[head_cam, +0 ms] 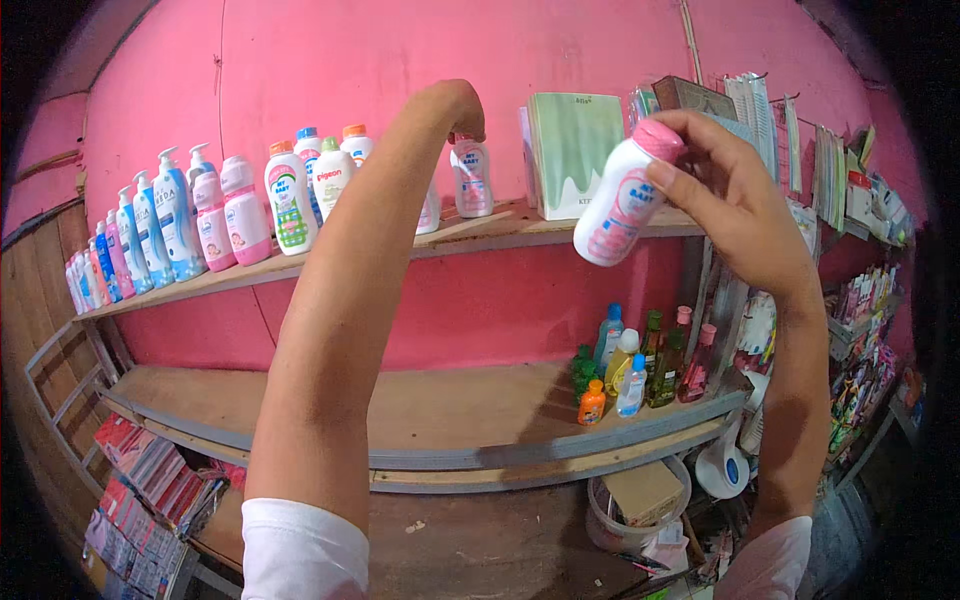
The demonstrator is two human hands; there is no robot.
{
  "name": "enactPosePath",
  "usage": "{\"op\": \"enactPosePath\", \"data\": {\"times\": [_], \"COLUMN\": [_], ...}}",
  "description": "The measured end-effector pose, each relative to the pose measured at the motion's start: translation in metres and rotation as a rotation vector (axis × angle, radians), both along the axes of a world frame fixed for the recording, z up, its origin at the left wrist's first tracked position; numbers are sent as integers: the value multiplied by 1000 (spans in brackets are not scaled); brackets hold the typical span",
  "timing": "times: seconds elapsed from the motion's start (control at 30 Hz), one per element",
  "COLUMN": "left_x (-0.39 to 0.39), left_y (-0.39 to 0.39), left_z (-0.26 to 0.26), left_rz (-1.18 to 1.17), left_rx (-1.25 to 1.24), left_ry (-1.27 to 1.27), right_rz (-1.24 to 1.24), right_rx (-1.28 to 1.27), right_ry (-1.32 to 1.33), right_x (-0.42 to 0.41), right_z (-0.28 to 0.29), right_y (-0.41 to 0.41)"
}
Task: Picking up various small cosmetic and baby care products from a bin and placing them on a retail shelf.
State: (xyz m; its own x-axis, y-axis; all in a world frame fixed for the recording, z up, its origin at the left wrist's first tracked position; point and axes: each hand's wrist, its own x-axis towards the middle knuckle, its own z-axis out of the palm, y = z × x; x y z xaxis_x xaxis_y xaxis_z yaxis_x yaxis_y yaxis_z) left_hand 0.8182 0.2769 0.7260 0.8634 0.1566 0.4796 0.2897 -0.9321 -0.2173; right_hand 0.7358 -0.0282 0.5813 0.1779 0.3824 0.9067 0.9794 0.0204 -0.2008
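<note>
My right hand (720, 191) grips a white and pink My Baby powder bottle (622, 206) by its pink cap, tilted in the air before the upper shelf. Over on the shelf, my left hand (463, 105) has its fingers around the pink cap of a second My Baby powder bottle (472, 180), which stands upright. Partly behind my left forearm is another pink and white bottle (429, 211). Left of that arm stand a green-checked My Baby powder bottle (291, 202), a Pigeon bottle (331, 180) and a powder bottle with an orange cap (358, 142).
The upper wooden shelf (517, 229) also carries pink bottles (246, 217), blue pump bottles (176, 217) and green-covered books (577, 157). Colourful small bottles (631, 386) occupy the lower shelf (450, 420). Below are a plastic tub (600, 517) and stacked books (142, 480).
</note>
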Motion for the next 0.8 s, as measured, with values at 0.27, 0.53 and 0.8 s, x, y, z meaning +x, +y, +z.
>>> {"op": "enactPosePath", "data": {"times": [0.27, 0.53, 0.8], "left_x": [-20, -52, -135], "left_y": [-8, 13, 5], "left_z": [-7, -3, -52], "left_rz": [-16, -285, -443], "left_rx": [-42, -2, -38], "left_ry": [-57, -457, -543], "right_rz": [-79, -226, -303], "right_rx": [-15, 12, -109], "right_ry": [-129, -74, -74], "right_x": [22, 48, 72], "right_z": [31, 49, 57], "right_y": [40, 101, 150]}}
